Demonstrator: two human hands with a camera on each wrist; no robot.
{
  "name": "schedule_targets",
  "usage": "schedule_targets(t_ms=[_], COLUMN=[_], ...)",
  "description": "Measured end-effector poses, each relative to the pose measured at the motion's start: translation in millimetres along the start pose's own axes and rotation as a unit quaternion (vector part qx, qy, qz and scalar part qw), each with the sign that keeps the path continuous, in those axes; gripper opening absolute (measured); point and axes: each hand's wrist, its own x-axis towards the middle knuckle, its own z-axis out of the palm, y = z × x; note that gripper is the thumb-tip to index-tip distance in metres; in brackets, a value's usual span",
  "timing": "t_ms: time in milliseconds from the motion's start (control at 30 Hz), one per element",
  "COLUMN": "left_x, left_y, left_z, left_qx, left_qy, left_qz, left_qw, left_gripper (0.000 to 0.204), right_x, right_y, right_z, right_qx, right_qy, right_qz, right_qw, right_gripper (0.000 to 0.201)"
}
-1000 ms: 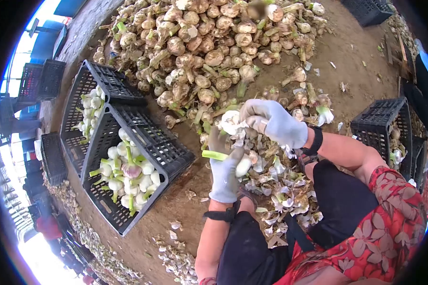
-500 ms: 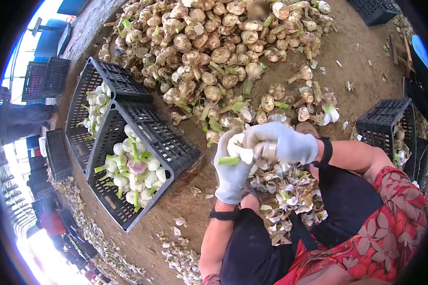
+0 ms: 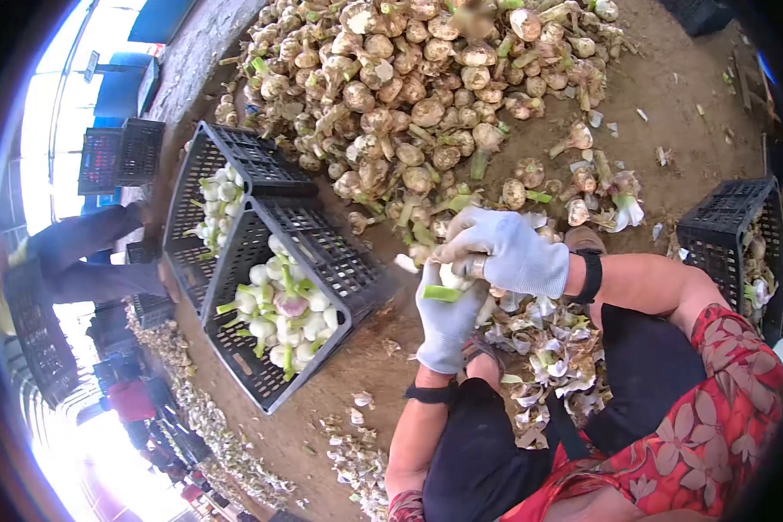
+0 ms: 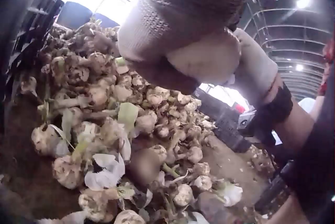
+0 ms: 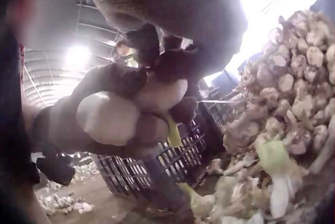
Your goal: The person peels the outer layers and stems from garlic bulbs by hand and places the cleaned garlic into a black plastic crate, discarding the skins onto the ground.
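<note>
My gloved left hand point(image 3: 448, 329) grips white garlic bulbs; a cut green stem point(image 3: 442, 294) sticks out past its fingers. The right wrist view shows one round peeled bulb point(image 5: 107, 119) in that hand and a second bulb point(image 5: 161, 93) beside it. My gloved right hand point(image 3: 518, 254) reaches over from the right, fingers curled and pinching at the garlic bulb point(image 3: 452, 277). A white scrap of skin point(image 3: 405, 262) shows by the left fingertips. In the left wrist view, a pale bulb point(image 4: 205, 59) sits between both hands, partly covered by the gloves.
A large heap of unpeeled garlic point(image 3: 391, 104) lies ahead. Black crates point(image 3: 322, 252) with peeled bulbs point(image 3: 287, 304) stand at left. Garlic skins point(image 3: 548, 348) cover the ground between the legs. Another crate point(image 3: 726, 226) stands at right. A person's dark-trousered legs point(image 3: 96, 252) are at far left.
The right hand came down onto the bulb in the left hand, then its fingers shifted over it. The view has turned left, and a person's legs have come closer at far left.
</note>
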Motion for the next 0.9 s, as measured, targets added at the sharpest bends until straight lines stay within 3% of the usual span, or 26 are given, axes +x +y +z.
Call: schedule_targets(t_ms=[33, 100, 133, 167, 200, 267, 300, 367, 400, 433, 467, 500, 533, 567, 600, 633, 667, 700, 733, 767, 800, 833, 900], left_x=[-0.3, -5.2, -5.9, -4.5, -3.8, -4.8, -3.1, 1.4, 4.5, 13.7, 21.3, 29.1, 37.3, 47.2, 57.6, 68.6, 66.7, 64.3, 54.8, 47.1, 38.0, 26.0, 24.8], left_y=[-5.9, 7.9, 15.6, 21.6, 25.6, 34.7, 27.9, 45.2, 60.6, 72.3, 103.4, 134.5, 165.4, 174.2, 182.9, 191.2, 172.7, 162.8, 154.3, 126.6, 107.8, 87.8, 13.4], left_z=[-2.8, 0.9, 3.6, 4.5, 2.7, -11.3, -20.9, -41.9, -57.5, -73.5, -86.3, -99.1, -112.1, -128.3, -144.7, -161.3, -169.7, -162.2, -151.1, -132.2, -104.2, -76.4, -84.4], left_qx=[0.017, -0.074, -0.121, -0.119, -0.136, -0.164, -0.156, -0.23, -0.27, -0.271, -0.079, 0.208, 0.41, 0.208, -0.083, -0.296, -0.154, -0.011, -0.164, -0.087, -0.01, 0.067, 0.189], left_qy=[0.005, 0.029, 0.041, 0.051, 0.046, 0.044, 0.057, 0.052, 0.037, 0.051, 0.037, 0.068, 0.142, 0.193, 0.257, 0.325, 0.311, 0.304, 0.321, 0.251, 0.175, 0.174, 0.039], left_qz=[-0.004, -0.069, -0.1, -0.095, -0.118, -0.152, -0.119, -0.184, -0.222, -0.18, -0.076, 0.024, 0.097, 0.062, 0.072, 0.104, 0.115, 0.133, 0.015, 0.026, -0.035, -0.096, -0.138], left_qw=[1.0, 0.994, 0.987, 0.987, 0.983, 0.974, 0.979, 0.954, 0.936, 0.944, 0.993, 0.976, 0.896, 0.957, 0.96, 0.892, 0.931, 0.943, 0.933, 0.964, 0.984, 0.978, 0.971], left_gripper=[0.046, 0.046, 0.046, 0.046, 0.046, 0.045, 0.044, 0.036, 0.033, 0.03, 0.029, 0.03, 0.033, 0.039, 0.045, 0.052, 0.045, 0.039, 0.034, 0.041, 0.037, 0.033, 0.025], right_x=[-1.3, 0.9, 2.3, 1.6, 1.7, 0.5, -2.9, -11.9, -19.0, -25.7, -32.1, -36.9, -37.4, -38.0, -40.8, -43.4, -40.8, -38.0, -39.6, -38.2, -40.5, -45.2, -52.7], right_y=[2.8, 7.9, 8.7, 8.7, 12.8, 7.9, 23.2, 57.3, 64.9, 64.9, 65.2, 69.3, 68.4, 66.6, 66.2, 75.0, 65.4, 63.4, 66.8, 74.8, 79.3, 80.6, 80.5], right_z=[0.7, 1.2, -1.1, -8.2, -10.9, -22.5, -22.0, -13.8, -7.8, -4.2, -2.6, -0.5, 1.6, 2.9, 2.8, 2.4, -2.8, -5.2, -10.8, -14.5, -17.6, -16.8, -11.4], right_qx=[0.012, 0.189, 0.275, 0.39, 0.427, 0.41, 0.225, 0.224, 0.399, 0.406, 0.41, 0.407, 0.406, 0.403, 0.399, 0.425, 0.416, 0.37, 0.328, 0.234, 0.215, 0.138, -0.048], right_qy=[0.018, 0.008, 0.001, 0.012, 0.039, 0.079, 0.096, 0.134, 0.133, 0.142, 0.153, 0.141, 0.139, 0.141, 0.145, 0.113, 0.11, 0.117, 0.092, 0.067, 0.003, -0.065, -0.17], right_qz=[-0.008, 0.088, 0.135, 0.247, 0.271, 0.252, 0.107, 0.13, 0.307, 0.324, 0.345, 0.387, 0.383, 0.381, 0.382, 0.373, 0.37, 0.323, 0.312, 0.285, 0.263, 0.246, 0.189], right_qw=[1.0, 0.978, 0.952, 0.887, 0.862, 0.873, 0.964, 0.956, 0.854, 0.843, 0.83, 0.815, 0.818, 0.82, 0.821, 0.817, 0.824, 0.863, 0.887, 0.927, 0.94, 0.957, 0.966], right_gripper=[0.022, 0.018, 0.017, 0.014, 0.013, 0.016, 0.017, 0.017, 0.016, 0.015, 0.014, 0.018, 0.02, 0.022, 0.024, 0.028, 0.029, 0.03, 0.029, 0.025, 0.024, 0.023, 0.026])
